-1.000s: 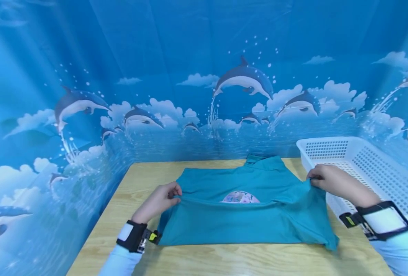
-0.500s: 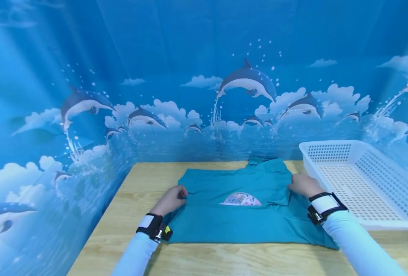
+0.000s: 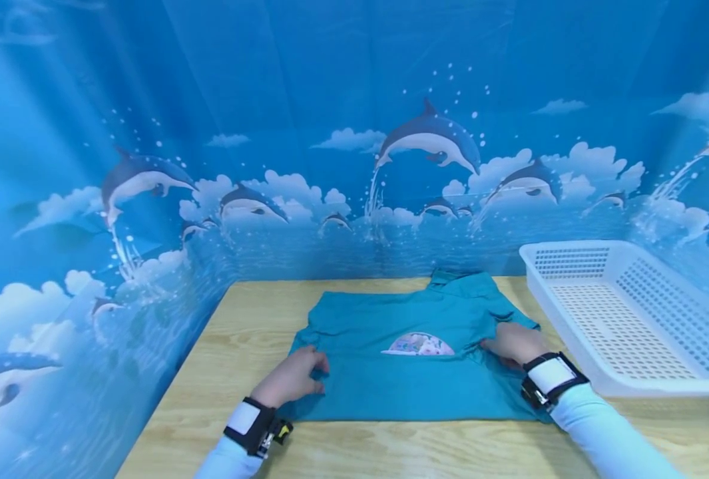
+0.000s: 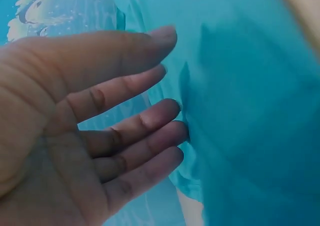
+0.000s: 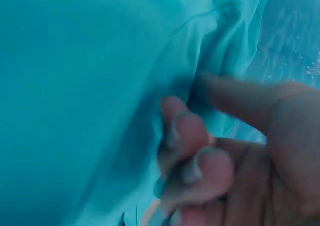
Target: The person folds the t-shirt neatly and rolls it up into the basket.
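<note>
A teal shirt (image 3: pixel 390 392) lies spread on the wooden table, with a pale floral half-round print (image 3: pixel 420 344) showing near its middle. My left hand (image 3: pixel 294 376) is over the shirt's left edge; in the left wrist view its fingers (image 4: pixel 145 121) are loosely extended, thumb apart, with nothing between them. At the shirt's right side, my right hand (image 3: pixel 517 342) pinches a fold of the cloth, which bunches around the fingertips. The right wrist view is blurred, showing curled fingers (image 5: pixel 200 171) and the thumb on either side of a teal fold (image 5: pixel 200 40).
A white perforated plastic basket (image 3: pixel 606 382) stands at the right, close beside my right hand. Bare wooden table (image 3: pixel 210 372) shows left of and in front of the shirt. A blue curtain (image 3: pixel 306 106) printed with dolphins hangs behind and at the sides.
The shirt's lifted front layer has come down flat. My left hand has let go and moved slightly nearer me. My right hand has shifted left, away from the basket, and nearer me, bunching cloth.
</note>
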`<state>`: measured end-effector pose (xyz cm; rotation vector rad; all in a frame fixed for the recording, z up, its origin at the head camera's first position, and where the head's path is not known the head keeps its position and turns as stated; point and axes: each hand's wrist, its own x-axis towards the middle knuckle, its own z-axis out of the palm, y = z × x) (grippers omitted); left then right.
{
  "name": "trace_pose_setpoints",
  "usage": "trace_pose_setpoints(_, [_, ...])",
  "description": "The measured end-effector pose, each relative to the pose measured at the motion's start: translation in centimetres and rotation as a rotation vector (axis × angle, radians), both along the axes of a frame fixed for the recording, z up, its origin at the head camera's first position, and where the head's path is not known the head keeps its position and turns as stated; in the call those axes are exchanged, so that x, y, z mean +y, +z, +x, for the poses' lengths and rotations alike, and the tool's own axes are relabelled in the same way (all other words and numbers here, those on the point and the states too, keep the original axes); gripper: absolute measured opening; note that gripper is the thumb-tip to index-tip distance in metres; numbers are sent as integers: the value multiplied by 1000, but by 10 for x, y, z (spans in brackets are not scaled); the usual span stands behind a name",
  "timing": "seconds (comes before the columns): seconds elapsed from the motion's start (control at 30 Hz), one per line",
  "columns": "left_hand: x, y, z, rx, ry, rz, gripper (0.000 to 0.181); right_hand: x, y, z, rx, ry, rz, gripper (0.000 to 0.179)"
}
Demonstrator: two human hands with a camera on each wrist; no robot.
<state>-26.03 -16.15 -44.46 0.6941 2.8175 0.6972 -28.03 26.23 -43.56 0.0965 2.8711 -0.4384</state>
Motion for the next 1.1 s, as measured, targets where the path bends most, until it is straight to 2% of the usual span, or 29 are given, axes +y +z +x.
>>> trace_pose_setpoints(0.07, [0,-1,2,-6,-13,-2,22,-1,-1,-5,76,30,-89,44])
trace_pose_setpoints(0.13, [0,-1,3,-6,-16,-8,23,-1,0,-10,127,79,-188,55])
trace_pose_setpoints(0.23, [0,-2,3,-11,-8,-14,29,0,7,-9,131,168,-290,69])
trace_pose_setpoints(0.3, [1,-1,4,-22,-3,-18,38,1,12,0,82,202,-278,77])
trace_pose_setpoints(0.4, [1,-2,5,-50,9,-22,57,3,17,21,-30,219,-231,86])
trace_pose_setpoints(0.5, [1,-2,6,-97,27,-37,72,7,13,41,-144,220,-211,96])
trace_pose_setpoints(0.57, [1,-2,7,-132,46,-47,77,11,7,51,-184,225,-207,99])
trace_pose_setpoints(0.7, [0,-4,10,-175,89,-66,77,18,-7,62,-169,253,-202,99])
trace_pose_setpoints(0.8, [1,-4,13,-184,104,-85,77,19,-12,67,-163,235,-196,101])
trace_pose_setpoints(0.97, [3,-5,19,-190,110,-124,76,17,-14,73,-182,205,-182,104])
trace_pose_setpoints(1.1, [3,-6,26,-187,113,-136,76,15,-14,78,-175,219,-183,103])
